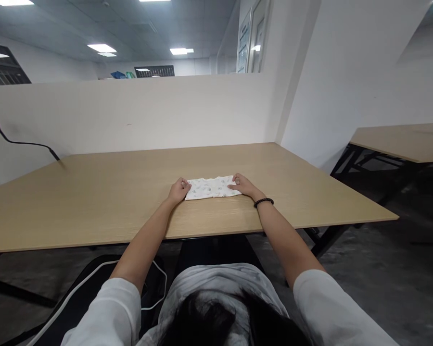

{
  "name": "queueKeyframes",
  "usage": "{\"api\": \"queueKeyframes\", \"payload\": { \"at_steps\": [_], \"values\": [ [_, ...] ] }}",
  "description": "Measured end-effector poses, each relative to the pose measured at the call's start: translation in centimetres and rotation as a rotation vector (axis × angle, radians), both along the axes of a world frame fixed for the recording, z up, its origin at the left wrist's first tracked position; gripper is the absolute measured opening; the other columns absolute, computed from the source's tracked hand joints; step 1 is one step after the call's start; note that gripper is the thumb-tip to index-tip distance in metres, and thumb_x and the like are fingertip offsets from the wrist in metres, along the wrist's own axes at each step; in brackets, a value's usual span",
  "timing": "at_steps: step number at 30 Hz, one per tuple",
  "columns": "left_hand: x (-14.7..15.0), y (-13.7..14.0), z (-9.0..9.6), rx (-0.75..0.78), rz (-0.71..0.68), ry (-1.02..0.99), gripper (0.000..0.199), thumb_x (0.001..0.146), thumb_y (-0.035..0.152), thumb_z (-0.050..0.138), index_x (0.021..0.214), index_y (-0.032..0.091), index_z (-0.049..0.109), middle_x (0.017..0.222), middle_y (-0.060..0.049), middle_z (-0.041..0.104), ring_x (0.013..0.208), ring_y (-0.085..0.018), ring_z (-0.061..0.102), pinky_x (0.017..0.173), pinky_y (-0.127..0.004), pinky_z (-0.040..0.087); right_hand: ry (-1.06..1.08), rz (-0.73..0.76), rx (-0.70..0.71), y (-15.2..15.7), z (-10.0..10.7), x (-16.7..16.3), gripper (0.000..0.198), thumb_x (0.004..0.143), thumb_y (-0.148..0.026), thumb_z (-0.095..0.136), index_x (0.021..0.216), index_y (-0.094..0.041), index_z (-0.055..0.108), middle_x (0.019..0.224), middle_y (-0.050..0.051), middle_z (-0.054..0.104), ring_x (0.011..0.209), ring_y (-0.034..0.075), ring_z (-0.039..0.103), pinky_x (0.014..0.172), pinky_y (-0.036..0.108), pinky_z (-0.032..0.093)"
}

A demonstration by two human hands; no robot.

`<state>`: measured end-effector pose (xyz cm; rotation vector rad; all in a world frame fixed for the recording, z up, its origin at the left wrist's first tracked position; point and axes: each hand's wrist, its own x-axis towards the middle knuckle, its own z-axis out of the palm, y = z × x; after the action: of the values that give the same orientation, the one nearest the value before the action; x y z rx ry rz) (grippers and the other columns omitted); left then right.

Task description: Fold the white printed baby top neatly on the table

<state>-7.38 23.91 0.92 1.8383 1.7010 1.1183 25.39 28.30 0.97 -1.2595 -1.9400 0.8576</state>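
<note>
A white cloth (212,188) with a small printed pattern lies folded into a long, low strip on the wooden table. My left hand (179,190) pinches its left end between thumb and fingers. At the opposite end, my right hand (243,185) grips the cloth, its thumb lying on top of the fabric. A dark beaded bracelet (263,202) circles my right wrist. The underside of the cloth is hidden.
The light wooden table (104,197) meets a white partition (166,115) at the back. A black cable (25,142) hangs at the left, and a white cable (82,283) runs below the front edge. Another table (407,139) stands at the right.
</note>
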Motion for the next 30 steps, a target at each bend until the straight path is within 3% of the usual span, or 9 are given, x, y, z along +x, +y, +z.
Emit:
{"api": "queueKeyframes", "payload": {
  "at_steps": [4, 7, 14, 18, 21, 24, 27, 30],
  "values": [
    [0.0, 0.2, -0.1, 0.009, -0.022, 0.036, 0.022, 0.084, 0.043, 0.055, 0.088, 0.022, 0.051, 0.05, 0.007, 0.048, 0.049, -0.014, 0.043, 0.055, -0.026, 0.029, -0.119, -0.087, 0.14, 0.6, -0.6, -0.2, 0.034, 0.078, -0.047, 0.065, 0.085, -0.023, 0.042, 0.06, -0.009, 0.037, 0.056, 0.011, 0.037, 0.056, 0.022, 0.026],
    [0.1, 0.2, -0.1, 0.002, -0.066, 0.063, 0.029, 0.084, 0.052, 0.055, 0.086, 0.023, 0.052, 0.053, 0.006, 0.051, 0.051, -0.015, 0.046, 0.054, -0.026, 0.029, -0.279, -0.15, 0.229, 0.6, -0.4, -0.5, 0.028, 0.086, -0.045, 0.058, 0.086, -0.022, 0.044, 0.063, -0.005, 0.047, 0.059, 0.014, 0.044, 0.058, 0.024, 0.028],
    [0.0, 0.3, -0.3, 0.06, -0.143, 0.22, 0.033, 0.081, 0.051, 0.06, 0.094, 0.023, 0.05, 0.069, 0.001, 0.059, 0.069, -0.02, 0.058, 0.062, -0.03, 0.04, -0.65, -0.294, 0.286, -0.4, 0.5, -1.2, 0.022, 0.093, -0.039, 0.048, 0.098, -0.018, 0.054, 0.087, 0.01, 0.067, 0.076, 0.022, 0.059, 0.064, 0.028, 0.036],
    [-0.1, 0.4, -0.3, 0.141, -0.086, 0.302, 0.035, 0.082, 0.048, 0.058, 0.103, 0.02, 0.053, 0.095, -0.008, 0.065, 0.093, -0.026, 0.061, 0.081, -0.038, 0.047, -0.595, -0.413, 0.31, -0.8, 0.8, -0.8, 0.033, 0.095, -0.045, 0.044, 0.109, -0.017, 0.055, 0.09, 0.012, 0.069, 0.084, 0.025, 0.062, 0.072, 0.031, 0.042],
    [-0.1, 0.3, 0.0, 0.202, -0.128, 0.371, 0.048, 0.084, 0.051, 0.054, 0.12, 0.019, 0.052, 0.124, -0.013, 0.06, 0.117, -0.03, 0.054, 0.101, -0.045, 0.04, -0.415, -0.499, 0.467, -0.7, 0.9, -0.5, 0.048, 0.097, -0.049, 0.037, 0.126, -0.013, 0.049, 0.107, 0.016, 0.068, 0.102, 0.028, 0.061, 0.086, 0.038, 0.045],
    [0.1, 0.1, 0.2, 0.17, -0.308, 0.478, 0.062, 0.089, 0.057, 0.043, 0.14, 0.022, 0.043, 0.147, -0.01, 0.047, 0.137, -0.03, 0.038, 0.114, -0.046, 0.027, -0.358, -0.319, 0.579, -0.5, 0.4, -0.4, 0.054, 0.098, -0.049, 0.033, 0.138, -0.014, 0.045, 0.137, 0.017, 0.055, 0.128, 0.028, 0.048, 0.106, 0.043, 0.037],
    [0.4, 0.1, 0.3, 0.025, -0.403, 0.601, 0.07, 0.091, 0.062, 0.031, 0.15, 0.024, 0.033, 0.157, -0.008, 0.032, 0.147, -0.03, 0.021, 0.118, -0.047, 0.018, -0.457, -0.045, 0.428, -0.2, -0.5, -0.5, 0.054, 0.098, -0.053, 0.032, 0.136, -0.02, 0.052, 0.145, 0.012, 0.049, 0.136, 0.025, 0.042, 0.113, 0.043, 0.031],
    [0.5, 0.1, 0.4, -0.063, -0.398, 0.642, 0.078, 0.091, 0.066, 0.027, 0.155, 0.022, 0.02, 0.162, -0.009, 0.02, 0.15, -0.029, 0.01, 0.119, -0.048, 0.011, -0.481, 0.003, 0.324, 0.3, -1.1, -0.4, 0.059, 0.098, -0.056, 0.028, 0.139, -0.021, 0.05, 0.15, 0.011, 0.043, 0.142, 0.025, 0.036, 0.117, 0.043, 0.026]
  ]
}}
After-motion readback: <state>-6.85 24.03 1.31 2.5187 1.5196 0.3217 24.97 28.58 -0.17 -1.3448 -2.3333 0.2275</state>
